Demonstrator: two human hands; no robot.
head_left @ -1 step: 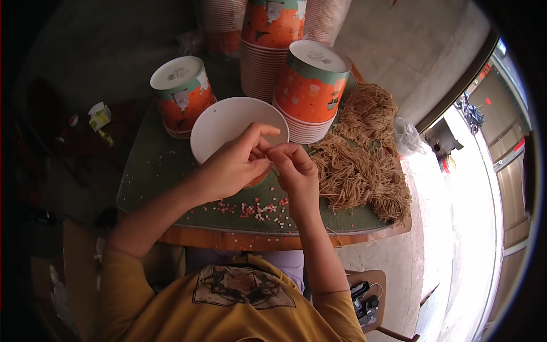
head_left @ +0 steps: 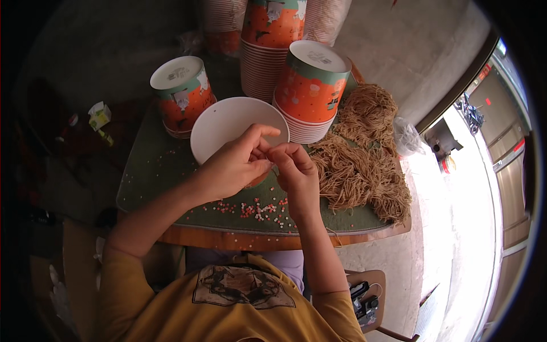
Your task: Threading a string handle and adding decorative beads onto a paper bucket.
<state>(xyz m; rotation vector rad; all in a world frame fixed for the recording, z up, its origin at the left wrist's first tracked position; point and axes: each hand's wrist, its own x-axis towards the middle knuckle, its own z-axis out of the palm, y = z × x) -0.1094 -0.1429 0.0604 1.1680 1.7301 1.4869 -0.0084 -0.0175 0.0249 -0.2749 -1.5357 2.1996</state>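
Observation:
Both my hands meet in front of an open white paper tub (head_left: pixel 213 128), fingertips nearly touching. My left hand (head_left: pixel 231 171) is closed in a pinch, its index finger stretched out over the tub's near rim. Thumb against bent fingers, my right hand (head_left: pixel 298 178) pinches at the same spot. What they hold is mostly hidden; only a thin bit shows below the fingertips. Small red and white beads (head_left: pixel 263 211) lie scattered on the green tabletop (head_left: pixel 149 191) beneath my hands. Right of my right hand lies a tangled bundle of tan cords (head_left: pixel 359 176).
An upturned orange-and-green tub (head_left: pixel 185 100) stands behind left; a stack of upturned tubs (head_left: pixel 312 85) stands behind right. A taller stack (head_left: pixel 265 62) rises between them. Another tan cord bundle (head_left: pixel 369 111) lies farther back. The table's wooden edge (head_left: pixel 228 237) runs before me.

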